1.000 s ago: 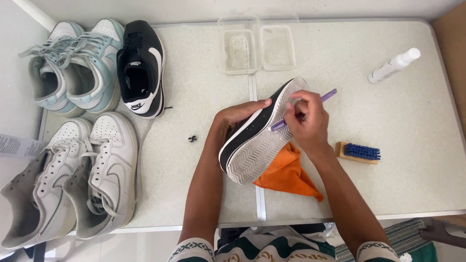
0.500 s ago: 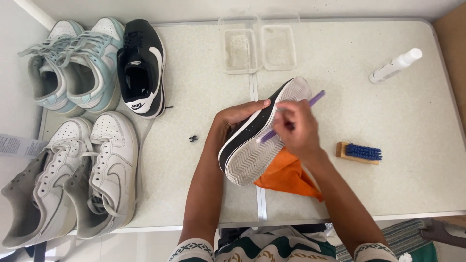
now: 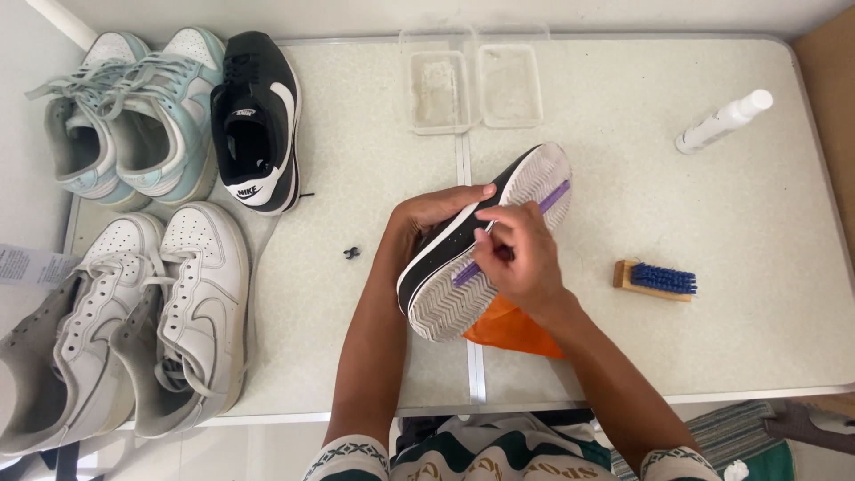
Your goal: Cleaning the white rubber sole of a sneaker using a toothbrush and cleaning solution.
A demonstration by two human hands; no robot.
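My left hand (image 3: pixel 438 208) holds a black shoe with a white sole (image 3: pixel 463 285), tilted on its side over the middle of the white table (image 3: pixel 356 338), sole facing me. My right hand (image 3: pixel 524 258) grips a thin purple toothbrush (image 3: pixel 554 195) laid along the sole, its head toward the heel end near me. Under the shoe lies an orange cloth (image 3: pixel 512 331).
A second black shoe (image 3: pixel 258 125) and a light blue pair (image 3: pixel 125 111) stand at the back left; a white pair (image 3: pixel 134 321) at the front left. Two clear plastic tubs (image 3: pixel 472 85) sit at the back, a white spray bottle (image 3: pixel 721 120) and a blue-bristled wooden brush (image 3: pixel 655 281) to the right.
My right hand has slid with the toothbrush down along the sole toward me. The left hand and the shoe have stayed in place.
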